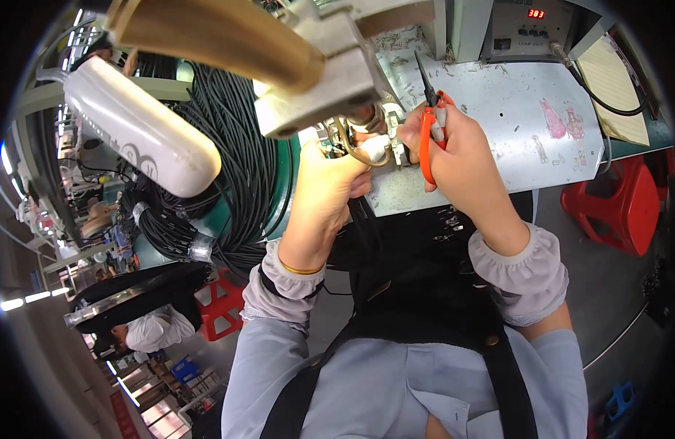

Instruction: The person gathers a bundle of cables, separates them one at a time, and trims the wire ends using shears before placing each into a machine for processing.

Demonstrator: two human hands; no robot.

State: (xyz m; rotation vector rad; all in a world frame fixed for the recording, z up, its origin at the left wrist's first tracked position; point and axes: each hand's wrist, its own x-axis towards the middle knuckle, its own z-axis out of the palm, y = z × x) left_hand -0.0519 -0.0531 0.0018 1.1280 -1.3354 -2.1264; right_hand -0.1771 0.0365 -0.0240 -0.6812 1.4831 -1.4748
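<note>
We see the right hand (455, 150) wrapped around a pair of orange-handled snips (428, 124), fingers closed on the handles, the dark blades pointing up and away over the grey workbench (513, 124). The left hand (330, 183) is closed on a small white connector (378, 148) with a thin wire loop, held just beside the snips at the bench's near edge. Bundles of black cable (235, 146) hang to the left, behind a white lamp housing (136, 124). A red plastic stool (623, 205) stands to the right, below the bench.
</note>
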